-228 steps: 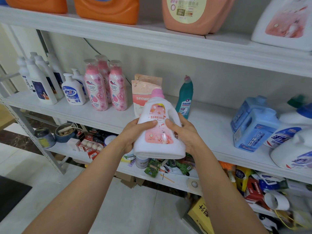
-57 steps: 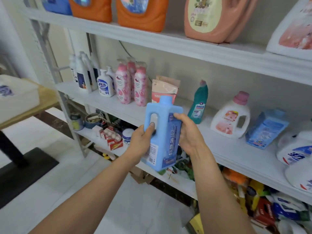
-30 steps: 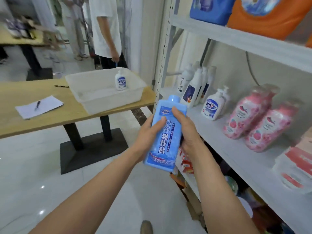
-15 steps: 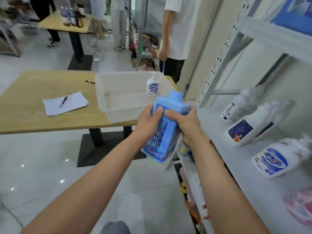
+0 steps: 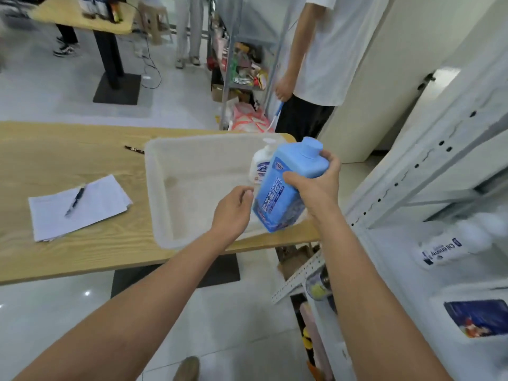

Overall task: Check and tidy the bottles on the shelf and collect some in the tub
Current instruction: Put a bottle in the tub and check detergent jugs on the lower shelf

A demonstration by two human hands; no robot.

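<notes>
Centre frame, over tub [image 5: 149,188] right end: your right hand [image 5: 316,188] grips tilted blue bottle [image 5: 283,193], not yet set down. Your left hand [image 5: 233,209] loose beside it, holding nothing. One white pump bottle [image 5: 259,167] stands in tub. Shelf [image 5: 384,257], right edge, holds more; collecting looks barely begun.

Blue bottle [image 5: 277,196]: light blue body and cap, darker blue label, white lettering. Tub [image 5: 150,174]: translucent milky white. Pump bottle [image 5: 259,167], far right in tub: white, blue-and-red label. Table [image 5: 68,149]: pale wood grain. Paper [image 5: 90,213], left: white; pen [image 5: 74,201] dark. Shelf [image 5: 417,160], right: white. Floor [image 5: 55,312]: glossy pale grey.
</notes>
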